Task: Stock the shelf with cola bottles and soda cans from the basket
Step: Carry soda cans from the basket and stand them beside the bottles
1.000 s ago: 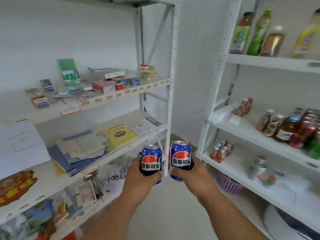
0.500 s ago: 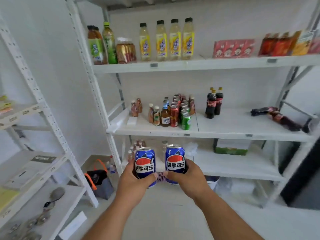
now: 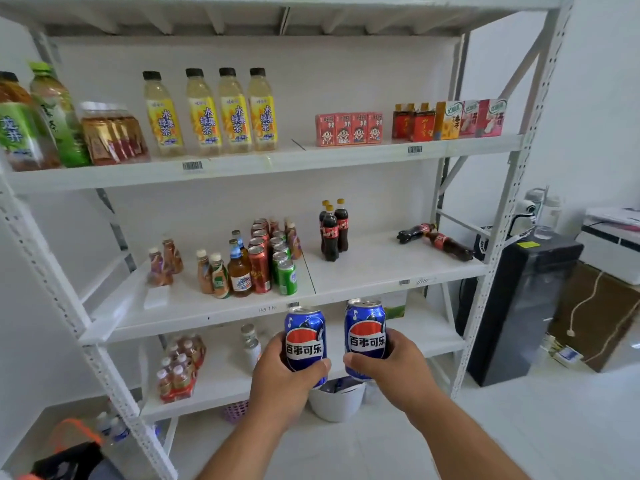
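two blue cans, one in each grip: my left hand (image 3: 282, 379) wraps the left can (image 3: 304, 341), my right hand (image 3: 391, 367) the right can (image 3: 364, 336), upright, labels out, just below the middle shelf (image 3: 381, 268) where cola bottles (image 3: 332, 230) stand.

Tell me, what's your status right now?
Left hand grips one blue cola can, right hand another. Both short of middle shelf. Nothing blocking.

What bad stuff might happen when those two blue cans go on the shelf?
The middle shelf holds three upright cola bottles; a can pushed in carelessly might topple them. Two cola bottles already lie flat and could roll. With a Pepsi can in the left hand and right hand, neither can steady anything.
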Motion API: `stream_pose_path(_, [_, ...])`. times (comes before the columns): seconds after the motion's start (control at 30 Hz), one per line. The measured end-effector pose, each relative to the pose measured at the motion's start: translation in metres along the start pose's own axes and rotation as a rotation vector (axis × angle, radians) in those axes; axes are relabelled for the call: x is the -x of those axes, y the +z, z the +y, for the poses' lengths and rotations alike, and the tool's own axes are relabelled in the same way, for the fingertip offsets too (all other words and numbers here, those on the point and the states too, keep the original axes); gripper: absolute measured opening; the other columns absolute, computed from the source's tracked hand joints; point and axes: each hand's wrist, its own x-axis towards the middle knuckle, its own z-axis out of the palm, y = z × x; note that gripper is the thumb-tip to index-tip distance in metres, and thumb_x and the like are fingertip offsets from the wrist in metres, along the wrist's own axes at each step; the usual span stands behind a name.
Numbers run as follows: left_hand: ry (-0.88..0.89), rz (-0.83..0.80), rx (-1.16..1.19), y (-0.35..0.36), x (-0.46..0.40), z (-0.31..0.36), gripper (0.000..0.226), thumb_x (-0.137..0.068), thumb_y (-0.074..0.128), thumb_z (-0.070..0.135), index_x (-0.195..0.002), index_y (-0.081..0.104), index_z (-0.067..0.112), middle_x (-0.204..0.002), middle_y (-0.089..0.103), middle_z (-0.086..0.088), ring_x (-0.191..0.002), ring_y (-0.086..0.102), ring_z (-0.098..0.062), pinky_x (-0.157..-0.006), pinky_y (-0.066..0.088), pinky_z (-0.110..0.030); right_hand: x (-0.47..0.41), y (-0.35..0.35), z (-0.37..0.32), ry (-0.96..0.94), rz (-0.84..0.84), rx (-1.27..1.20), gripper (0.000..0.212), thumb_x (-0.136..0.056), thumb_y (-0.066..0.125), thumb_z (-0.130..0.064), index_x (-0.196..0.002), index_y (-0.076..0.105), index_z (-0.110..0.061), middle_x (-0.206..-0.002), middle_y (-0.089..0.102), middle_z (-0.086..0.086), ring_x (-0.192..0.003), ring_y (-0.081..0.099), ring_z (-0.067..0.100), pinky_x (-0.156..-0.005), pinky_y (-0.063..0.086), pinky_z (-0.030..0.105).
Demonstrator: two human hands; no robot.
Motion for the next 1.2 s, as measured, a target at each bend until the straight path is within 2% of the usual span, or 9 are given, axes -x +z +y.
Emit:
stream_pose_path(0.13, [-0.002, -0.041, 0.003, 0.011, -0.031, -0.003, 0.067, -0.072, 0.094, 0.018, -0.13, 0.062, 0.031, -0.113, 0.074, 0.013, -0.1, 0.07, -0.002, -0.083, 0.058, -0.025, -0.017, -0.006, -0.002, 0.023, 0.025, -0.017, 0.052, -0.075, 0.094, -0.023, -0.117, 0.064, -0.027, -0.103, 0.076, -0.01, -0.093, 0.072, 0.007, -0.059, 0.053, 0.011])
stream_pose_path(0.3, [-0.004, -0.097, 0.009, 0.042, -0.062, 0.0, 0.062, -0.076, 0.091, 0.015, -0.126, 0.058, 0.033, -0.105, 0.067, 0.023, -0.093, 0.063, 0.009, -0.068, 0.048, -0.011, -0.052, -0.025, 0.01, 0.044, 0.053, -0.041, 0.048, -0.076, 0.093, -0.022, -0.113, 0.063, -0.031, -0.101, 0.076, -0.012, -0.09, 0.072, 0.006, -0.058, 0.052, 0.01])
stream_pose_path(0.4, [-0.025, -0.098, 0.011, 0.071, -0.085, 0.002, 0.063, -0.077, 0.091, 0.015, -0.125, 0.056, 0.035, -0.101, 0.064, 0.026, -0.089, 0.06, 0.012, -0.064, 0.045, -0.009, -0.082, -0.044, 0.02, 0.044, 0.051, -0.063, 0.047, -0.076, 0.093, -0.02, -0.108, 0.062, -0.033, -0.1, 0.075, -0.012, -0.089, 0.072, 0.007, -0.057, 0.053, 0.011])
stream_pose_path(0.6, [-0.043, -0.042, -0.006, 0.155, -0.137, 0.014, 0.061, -0.073, 0.093, 0.016, -0.125, 0.063, 0.029, -0.105, 0.073, 0.018, -0.094, 0.068, 0.003, -0.069, 0.051, -0.015, -0.158, -0.107, 0.04, 0.039, 0.024, -0.079, 0.047, -0.076, 0.093, -0.02, -0.109, 0.062, -0.032, -0.1, 0.075, -0.01, -0.09, 0.073, 0.008, -0.059, 0.054, 0.012])
stream_pose_path(0.73, [-0.068, -0.019, -0.01, 0.219, -0.17, 0.033, 0.056, -0.074, 0.092, 0.014, -0.12, 0.065, 0.03, -0.106, 0.076, 0.012, -0.093, 0.07, 0.0, -0.067, 0.051, -0.013, -0.214, -0.164, 0.049, 0.038, -0.011, -0.039, 0.049, -0.073, 0.094, -0.023, -0.114, 0.067, -0.028, -0.098, 0.078, -0.009, -0.09, 0.075, 0.008, -0.069, 0.059, 0.016])
stream_pose_path(0.87, [-0.083, 0.013, -0.018, 0.27, -0.196, 0.047, 0.057, -0.076, 0.091, 0.016, -0.124, 0.063, 0.03, -0.108, 0.074, 0.013, -0.095, 0.069, -0.001, -0.062, 0.049, -0.009, -0.262, -0.211, 0.054, 0.019, -0.052, -0.009, 0.043, -0.076, 0.093, -0.026, -0.108, 0.065, -0.033, -0.097, 0.077, -0.011, -0.088, 0.074, 0.004, -0.066, 0.056, 0.013])
stream_pose_path(1.07, [-0.103, 0.034, -0.062, 0.318, -0.235, 0.05, 0.058, -0.077, 0.091, 0.018, -0.126, 0.062, 0.031, -0.111, 0.073, 0.013, -0.097, 0.069, -0.002, -0.06, 0.05, -0.009, -0.314, -0.242, 0.071, 0.038, -0.066, -0.024, 0.045, -0.079, 0.09, -0.029, -0.117, 0.067, -0.027, -0.1, 0.078, -0.009, -0.091, 0.074, 0.005, -0.068, 0.057, 0.014])
stream_pose_path(1.2, [-0.116, 0.041, -0.072, 0.337, -0.268, 0.044, 0.057, -0.077, 0.092, 0.018, -0.123, 0.062, 0.033, -0.11, 0.073, 0.012, -0.096, 0.069, -0.003, -0.066, 0.051, -0.014, -0.35, -0.25, 0.079, 0.049, -0.084, -0.019, 0.042, -0.085, 0.086, -0.025, -0.12, 0.062, -0.026, -0.104, 0.075, -0.009, -0.093, 0.072, 0.006, -0.064, 0.054, 0.011])
